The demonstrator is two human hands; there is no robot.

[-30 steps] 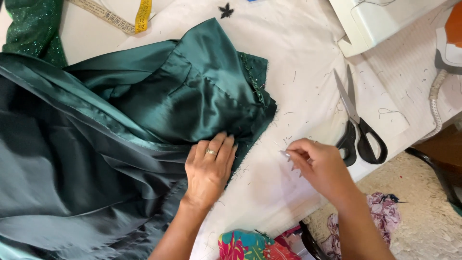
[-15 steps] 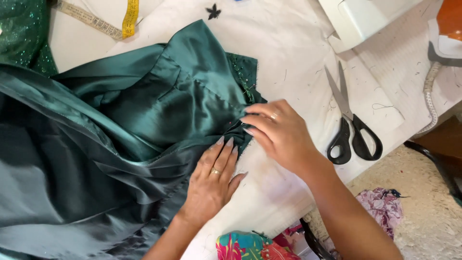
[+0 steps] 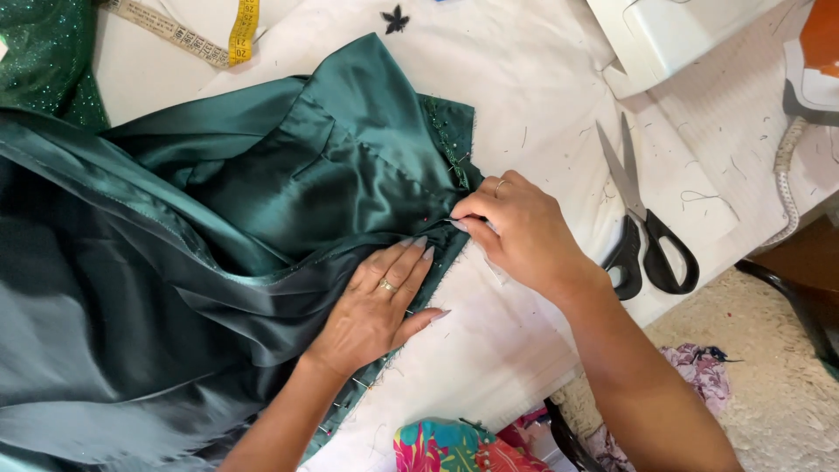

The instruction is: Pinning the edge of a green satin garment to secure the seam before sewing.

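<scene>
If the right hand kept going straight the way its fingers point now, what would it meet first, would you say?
The right hand points left, fingertips at the edge of the green satin garment. Going on, it would likely slide onto that fabric just above the left hand.

Bare forearms; a ring on each hand (image 3: 376, 306).

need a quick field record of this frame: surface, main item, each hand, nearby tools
surface: white cloth-covered work table, flecked with thread scraps
main item: dark green satin garment, spread over the table's left part
left hand: flat, palm down on the satin near its edge, ring on one finger
right hand: fingers pinched at the garment's edge; what they pinch is too small to tell
tools: black-handled scissors right of the hands, closed; yellow tape measure at top left
other: white machine at top right
</scene>
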